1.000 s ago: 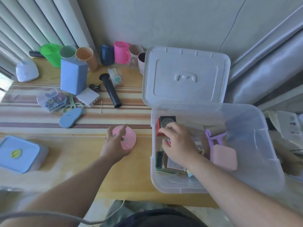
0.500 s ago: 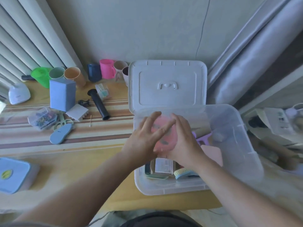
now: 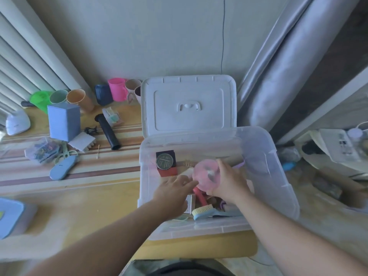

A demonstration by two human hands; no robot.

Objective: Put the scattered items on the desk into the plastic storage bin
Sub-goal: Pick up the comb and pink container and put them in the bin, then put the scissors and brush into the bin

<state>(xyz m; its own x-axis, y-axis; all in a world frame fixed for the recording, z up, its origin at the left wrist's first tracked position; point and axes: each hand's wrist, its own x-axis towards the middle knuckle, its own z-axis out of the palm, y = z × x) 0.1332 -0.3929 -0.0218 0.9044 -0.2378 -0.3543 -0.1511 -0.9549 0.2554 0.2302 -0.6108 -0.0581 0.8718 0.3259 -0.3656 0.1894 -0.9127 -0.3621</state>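
Lid (image 3: 188, 104) behind bin (image 3: 278, 176); cups (image 3: 117, 92) apparently left of lid.

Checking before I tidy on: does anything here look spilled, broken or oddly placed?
Nothing spilled or broken. The orange cup lies tipped beside upright cups, and the lid stands propped behind the bin.

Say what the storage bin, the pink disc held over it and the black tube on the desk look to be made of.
Storage bin: clear, slightly frosted plastic; its contents show through the walls. Pink disc, held in the right hand: translucent pink plastic, probably, since light passes through it. Black tube: matte black, likely rubber or foam; no shine, so uncertain.
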